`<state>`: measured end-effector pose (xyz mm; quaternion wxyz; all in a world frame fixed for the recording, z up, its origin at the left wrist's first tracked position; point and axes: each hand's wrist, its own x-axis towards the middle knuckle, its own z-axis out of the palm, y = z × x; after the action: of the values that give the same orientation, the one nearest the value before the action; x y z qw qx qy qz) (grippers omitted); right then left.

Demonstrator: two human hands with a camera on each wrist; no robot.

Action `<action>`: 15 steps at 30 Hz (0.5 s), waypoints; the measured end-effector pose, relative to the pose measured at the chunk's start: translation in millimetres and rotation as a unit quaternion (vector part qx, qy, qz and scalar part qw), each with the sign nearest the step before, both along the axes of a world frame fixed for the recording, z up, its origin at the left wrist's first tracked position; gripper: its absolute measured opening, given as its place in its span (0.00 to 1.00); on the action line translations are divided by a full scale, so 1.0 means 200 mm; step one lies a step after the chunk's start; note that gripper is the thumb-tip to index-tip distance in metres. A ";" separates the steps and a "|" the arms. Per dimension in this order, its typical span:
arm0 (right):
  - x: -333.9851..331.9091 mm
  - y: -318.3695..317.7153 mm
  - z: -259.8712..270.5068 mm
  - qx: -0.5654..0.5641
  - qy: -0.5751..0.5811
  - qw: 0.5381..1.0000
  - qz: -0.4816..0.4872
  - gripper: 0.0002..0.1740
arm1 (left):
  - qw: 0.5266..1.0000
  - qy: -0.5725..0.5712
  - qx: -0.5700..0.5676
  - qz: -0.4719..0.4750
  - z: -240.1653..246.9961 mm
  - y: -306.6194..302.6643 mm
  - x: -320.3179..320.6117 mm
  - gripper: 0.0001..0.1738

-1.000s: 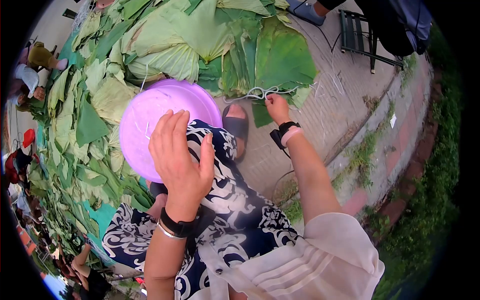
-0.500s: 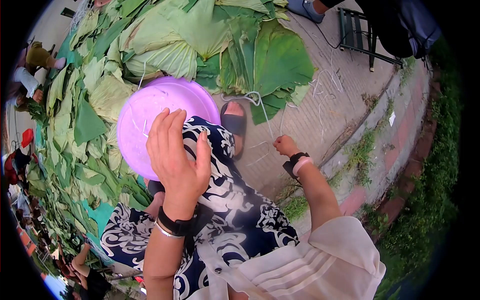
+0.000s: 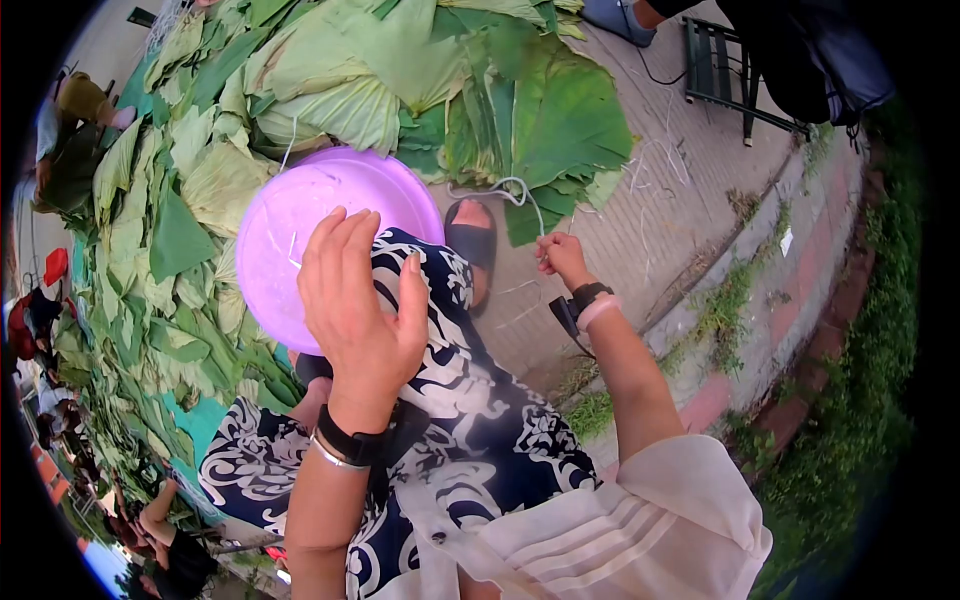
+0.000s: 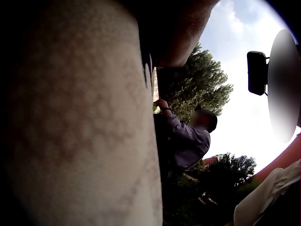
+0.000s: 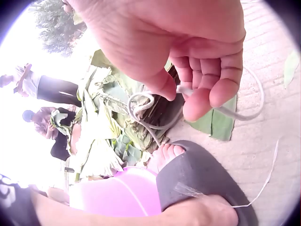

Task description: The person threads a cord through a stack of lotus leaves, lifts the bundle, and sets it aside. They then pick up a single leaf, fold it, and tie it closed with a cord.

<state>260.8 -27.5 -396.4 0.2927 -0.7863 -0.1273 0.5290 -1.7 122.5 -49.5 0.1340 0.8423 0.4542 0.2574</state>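
Observation:
In the head view my right hand point(image 3: 563, 258) pinches a pale cord point(image 3: 527, 192) beside the stacked large green leaves point(image 3: 565, 110). The right wrist view shows the cord point(image 5: 230, 112) held between the thumb and curled fingers of that hand point(image 5: 188, 56), with a loop hanging near the leaf bundle. My left hand point(image 3: 362, 310) is raised above the patterned cloth on my lap, fingers straight and thumb apart, holding nothing. Beyond it lies a purple round basin point(image 3: 290, 240). The left wrist view does not show the left hand's fingers.
A sandalled foot point(image 3: 470, 245) stands beside the basin. More leaves point(image 3: 130, 300) spread over the left side. A dark folding stool point(image 3: 712, 70) is at the upper right, by another person's leg. Thin white strings lie on the pavement point(image 3: 650, 230). Several people are at the left edge.
My right hand first moved down and right from the leaves, drawing the cord out, and is now back up and slightly left, still pinching it. The left hand has barely moved.

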 end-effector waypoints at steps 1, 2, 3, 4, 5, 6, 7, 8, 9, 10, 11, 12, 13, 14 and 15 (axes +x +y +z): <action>-0.03 0.11 0.08 0.011 0.010 0.999 -0.049 0.18 | 1.000 -0.002 0.000 0.000 0.00 0.00 0.00 0.22; -0.04 0.19 0.11 0.019 0.043 0.996 -0.075 0.20 | 1.000 -0.003 -0.001 -0.001 0.00 0.00 0.01 0.22; -0.06 0.27 0.12 0.028 0.076 0.992 -0.101 0.21 | 1.000 -0.004 -0.002 -0.002 0.00 0.00 0.01 0.22; -0.11 0.35 0.14 0.035 0.114 0.982 -0.148 0.20 | 1.000 -0.004 -0.001 -0.002 0.00 0.00 0.00 0.22; -0.15 0.43 0.16 0.041 0.151 0.968 -0.194 0.19 | 1.000 -0.007 0.001 -0.002 -0.01 0.00 -0.01 0.23; -0.17 0.49 0.16 0.047 0.189 0.951 -0.239 0.18 | 1.000 -0.010 0.004 0.000 -0.03 0.00 -0.01 0.24; -0.17 0.51 0.10 0.043 0.221 0.940 -0.256 0.15 | 1.000 -0.013 0.007 0.002 -0.04 0.00 -0.03 0.24; -0.19 0.51 0.08 0.051 0.217 0.936 -0.272 0.14 | 1.000 -0.015 0.007 0.003 -0.04 0.00 -0.03 0.24; -0.21 0.53 0.10 0.060 0.213 0.932 -0.287 0.13 | 1.000 -0.018 0.007 0.005 -0.05 0.00 -0.04 0.24; -0.22 0.54 0.12 0.069 0.208 0.928 -0.301 0.12 | 1.000 -0.023 0.007 0.008 -0.05 0.00 -0.04 0.24; -0.22 0.53 0.14 0.074 0.205 0.929 -0.300 0.11 | 1.000 -0.027 0.007 0.009 -0.05 0.01 -0.04 0.24; -0.21 0.52 0.17 0.080 0.215 0.933 -0.279 0.11 | 0.999 -0.031 0.007 0.009 -0.05 0.01 -0.04 0.23; -0.19 0.51 0.20 0.087 0.225 0.935 -0.259 0.11 | 0.999 -0.035 0.006 0.008 -0.05 0.00 -0.05 0.23; -0.17 0.49 0.23 0.093 0.234 0.938 -0.240 0.11 | 0.999 -0.038 0.006 0.010 -0.05 0.00 -0.05 0.23; -0.16 0.48 0.29 0.112 0.258 0.931 -0.234 0.11 | 0.999 -0.041 0.006 0.012 -0.05 -0.01 -0.05 0.23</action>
<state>229.3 67.9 -337.7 0.5174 -0.5921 0.0820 0.6123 -11.7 121.3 -60.1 0.1444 0.8265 0.4564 0.2964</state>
